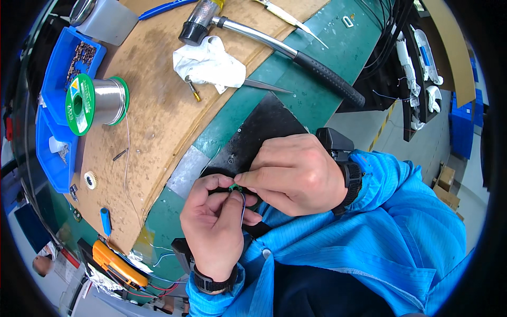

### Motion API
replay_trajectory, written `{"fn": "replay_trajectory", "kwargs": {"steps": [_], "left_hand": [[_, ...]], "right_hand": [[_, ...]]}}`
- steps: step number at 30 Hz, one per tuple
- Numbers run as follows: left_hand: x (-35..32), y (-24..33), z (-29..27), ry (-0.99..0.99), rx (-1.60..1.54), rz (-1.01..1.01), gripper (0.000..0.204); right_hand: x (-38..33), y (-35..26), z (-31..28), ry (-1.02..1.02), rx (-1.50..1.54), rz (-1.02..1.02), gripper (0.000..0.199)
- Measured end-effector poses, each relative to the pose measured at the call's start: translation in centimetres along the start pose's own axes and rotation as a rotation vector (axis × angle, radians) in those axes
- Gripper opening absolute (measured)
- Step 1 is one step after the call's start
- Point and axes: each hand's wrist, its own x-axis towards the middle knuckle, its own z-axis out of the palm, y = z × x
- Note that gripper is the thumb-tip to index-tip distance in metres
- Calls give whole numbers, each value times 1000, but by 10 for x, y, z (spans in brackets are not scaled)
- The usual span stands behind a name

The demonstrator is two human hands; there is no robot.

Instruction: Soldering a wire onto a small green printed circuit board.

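Observation:
My left hand (pixel 215 214) is closed, its thumb and fingers pinching a small green circuit board (pixel 235 187). A thin wire (pixel 243 201) runs down from the board past my thumb. My right hand (pixel 298 174) reaches in from the right, its index fingertip touching the board's upper edge. Its other fingers curl beneath, and whatever they may hold is hidden. Both hands are over the near edge of a black mat (pixel 264 124). A silvery plate (pixel 188 171) lies just beyond my left hand.
On brown cardboard (pixel 153 105) stand a solder wire spool (pixel 110 100) and blue bins (pixel 53 150). Farther off lie a hammer (pixel 317 74), a white cloth (pixel 211 66) and tweezers (pixel 266 86). An orange meter (pixel 119 264) with leads sits at the lower left.

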Motion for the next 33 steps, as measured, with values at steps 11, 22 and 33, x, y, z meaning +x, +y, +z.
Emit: {"fn": "replay_trajectory", "kwargs": {"steps": [11, 22, 33], "left_hand": [[1, 0, 1, 1, 1, -1, 19], [0, 2, 1, 6, 4, -18, 19], [0, 3, 1, 10, 12, -24, 19]], "right_hand": [[0, 0, -2, -35, -16, 0, 24], [1, 0, -1, -27, -10, -2, 24], [1, 1, -2, -36, -6, -14, 24]]}}
